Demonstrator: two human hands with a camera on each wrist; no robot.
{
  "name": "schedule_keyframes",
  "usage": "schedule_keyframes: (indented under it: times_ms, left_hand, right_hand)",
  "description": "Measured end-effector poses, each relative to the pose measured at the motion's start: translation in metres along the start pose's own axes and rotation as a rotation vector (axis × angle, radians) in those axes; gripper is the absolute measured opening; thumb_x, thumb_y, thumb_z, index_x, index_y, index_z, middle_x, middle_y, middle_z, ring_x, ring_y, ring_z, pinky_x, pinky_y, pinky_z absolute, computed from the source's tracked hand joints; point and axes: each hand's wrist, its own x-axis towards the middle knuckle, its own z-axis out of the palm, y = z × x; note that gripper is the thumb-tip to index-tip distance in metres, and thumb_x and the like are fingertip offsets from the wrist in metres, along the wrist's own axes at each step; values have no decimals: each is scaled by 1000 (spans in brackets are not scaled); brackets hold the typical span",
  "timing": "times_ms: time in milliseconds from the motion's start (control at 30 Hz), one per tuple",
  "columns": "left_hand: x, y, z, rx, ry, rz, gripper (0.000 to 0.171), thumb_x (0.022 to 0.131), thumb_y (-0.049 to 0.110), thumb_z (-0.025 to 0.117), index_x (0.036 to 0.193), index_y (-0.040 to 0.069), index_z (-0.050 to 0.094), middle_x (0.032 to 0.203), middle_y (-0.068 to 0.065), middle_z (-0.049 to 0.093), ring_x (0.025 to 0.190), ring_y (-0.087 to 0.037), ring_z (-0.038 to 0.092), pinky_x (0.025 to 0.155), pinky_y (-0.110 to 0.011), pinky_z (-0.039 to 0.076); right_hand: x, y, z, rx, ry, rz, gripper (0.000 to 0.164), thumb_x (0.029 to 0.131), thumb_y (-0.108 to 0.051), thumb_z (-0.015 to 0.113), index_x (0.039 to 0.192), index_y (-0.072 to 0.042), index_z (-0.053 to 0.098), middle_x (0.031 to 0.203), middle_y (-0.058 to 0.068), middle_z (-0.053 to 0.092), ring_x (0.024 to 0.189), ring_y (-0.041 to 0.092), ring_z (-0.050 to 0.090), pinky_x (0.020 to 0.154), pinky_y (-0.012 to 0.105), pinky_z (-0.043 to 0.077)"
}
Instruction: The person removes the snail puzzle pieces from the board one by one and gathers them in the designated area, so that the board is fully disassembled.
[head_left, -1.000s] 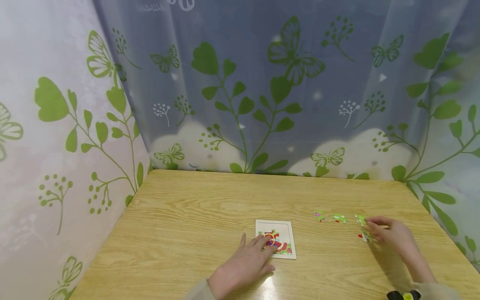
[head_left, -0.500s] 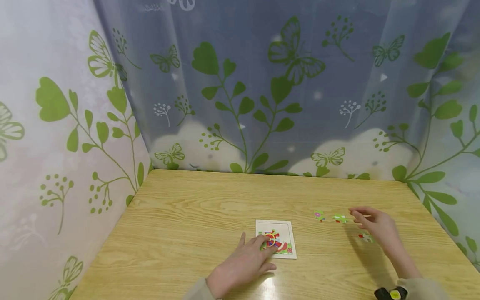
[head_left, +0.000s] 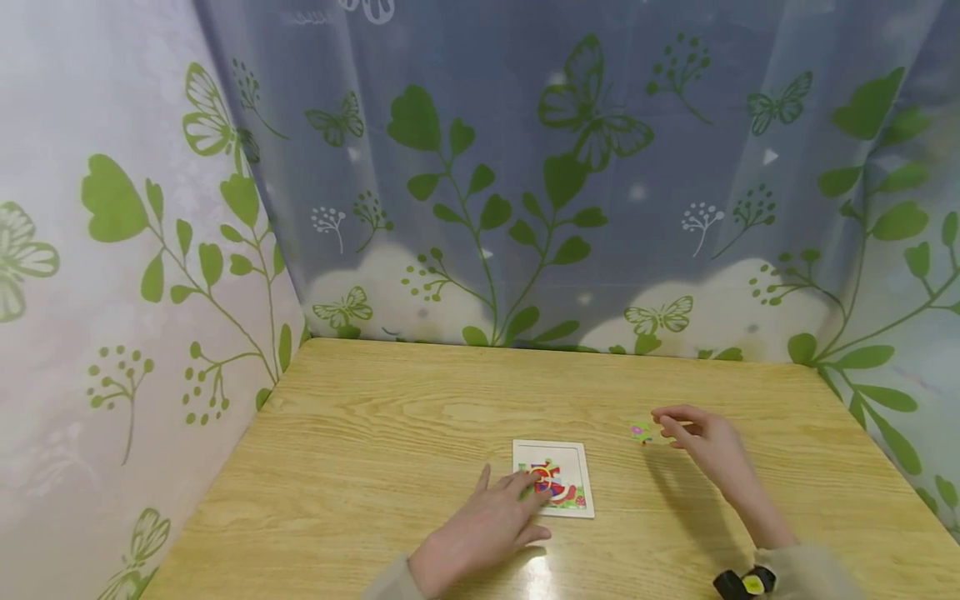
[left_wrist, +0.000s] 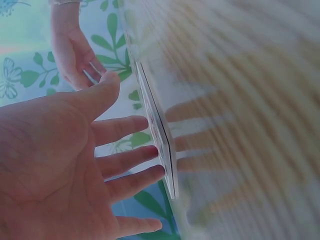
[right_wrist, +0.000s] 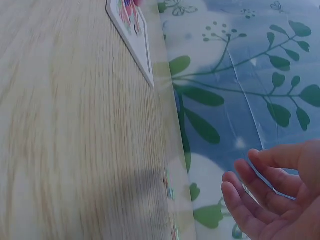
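Note:
Spread fingers of my left hand point(head_left: 491, 512) rest on a small white-framed jigsaw puzzle point(head_left: 573, 458), whose picture is partly filled with red, blue and green pieces. In the left wrist view, several fingertips touch the face of the puzzle board point(left_wrist: 159, 137) near its edge. My right hand point(head_left: 708, 450) hovers over the table to the right, its fingers loosely curled and holding nothing visible. Just left of its fingertips lies a loose green puzzle piece with a pink flower point(head_left: 639, 432). The right wrist view shows the same relaxed hand point(right_wrist: 275, 190), with a puzzle piece point(right_wrist: 169, 186) on the table beyond.
The wooden table point(head_left: 375, 450) runs back to a blue curtain point(head_left: 480, 167) printed with leaves and butterflies. More curtain encloses the left and right sides. A black band with a yellow patch point(head_left: 752, 583) is around the right wrist. Other loose pieces are hidden behind the right hand.
My right hand has moved left, from the rightmost loose pieces toward the flower piece, and now covers other pieces from the head view. My left hand has stayed on the puzzle.

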Motion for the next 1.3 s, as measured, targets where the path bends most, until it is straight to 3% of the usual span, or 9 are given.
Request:
schedule_keyframes:
  times_ms: [167, 367, 633, 933, 1300]
  left_hand:
    - [-5, -1, -2, 1, -45, -31, 57, 104, 50, 47, 151, 19, 50, 157, -3, 45, 144, -23, 44, 114, -62, 35]
    - [-7, -3, -2, -14, -80, -44, 58, 103, 53, 44, 152, 20, 48, 160, -3, 40, 147, -21, 39, 116, -61, 32]
    - [-8, -2, -4, -16, -82, -44, 57, 103, 51, 47, 151, 19, 50, 158, -3, 42, 146, -21, 40, 115, -62, 34]
    - [-8, -3, -2, -24, -72, -36, 57, 102, 49, 50, 150, 18, 51, 159, -4, 42, 146, -22, 40, 114, -63, 34]
    - [-7, -3, -1, -11, -64, -29, 57, 102, 49, 50, 149, 17, 52, 158, -4, 44, 145, -22, 42, 112, -63, 36]
  right_hand:
    - [5, -9, 19, 21, -41, -26, 33, 104, -26, 59, 124, -1, 69, 118, 18, 72, 95, 32, 72, 78, 37, 62]
    - [9, -17, 43, 78, -94, -48, 30, 104, -22, 60, 120, 0, 70, 114, 17, 73, 95, 30, 72, 79, 37, 62]
    - [10, -29, 67, 120, -156, -45, 26, 102, -19, 63, 117, 0, 72, 111, 17, 74, 96, 29, 73, 77, 33, 62]
    - [13, -35, 92, 61, -198, -101, 21, 100, -17, 65, 112, -4, 75, 108, 12, 76, 91, 21, 72, 72, 23, 56]
    - [13, -40, 106, 118, -299, -70, 26, 101, -17, 63, 115, 3, 71, 107, 17, 75, 85, 22, 72, 68, 26, 59]
